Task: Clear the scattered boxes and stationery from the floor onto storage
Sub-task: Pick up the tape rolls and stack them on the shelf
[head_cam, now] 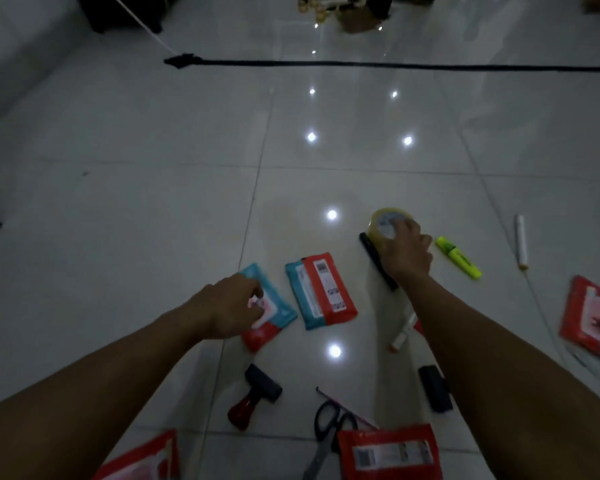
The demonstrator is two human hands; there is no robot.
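Note:
My right hand point(407, 251) grips a yellowish roll of tape point(385, 221) that sits on the tiled floor. A black marker point(374, 258) lies just left of that hand, partly under the wrist. My left hand point(229, 303) hovers over a red and blue packet point(274, 306), fingers curled down at its top; whether it holds the packet I cannot tell. A second red and blue packet point(321, 294) lies beside it. A yellow highlighter point(458, 257) lies to the right of the tape.
Around my arms lie a red-handled stamp point(253, 396), scissors point(326, 434), a black eraser-like block point(435, 393), white markers point(521, 242), and several red packets point(388, 452). A black tape line point(361, 65) crosses the floor farther off; dark furniture point(125, 12) stands at the back.

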